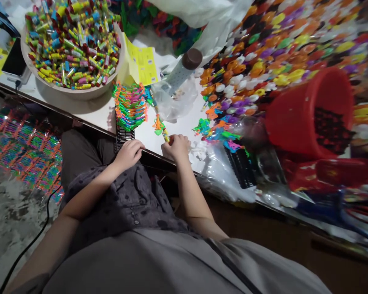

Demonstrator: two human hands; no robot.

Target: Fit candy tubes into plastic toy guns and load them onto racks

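Note:
My left hand [128,154] is at the table edge, fingers bent together over the near end of a black plastic rack [124,134]. A dense row of bright orange, green, pink and blue plastic pieces [131,107] sits along that rack. To its right, my right hand [179,147] has its fingers closed at the near end of a thin yellow patterned tube [166,135]. An orange-and-green plastic piece [158,125] is by the tube's upper part. More loose coloured plastic pieces [216,126] lie right of my right hand. My fingertips are partly hidden.
A round bowl [72,93] heaped with small wrapped tubes stands at the back left. Behind my hands are a brown-capped bottle [184,69] and yellow label sheets [143,65]. On the right, a tilted red bucket [290,116] holds dark pieces beside a heap of coloured parts [257,69].

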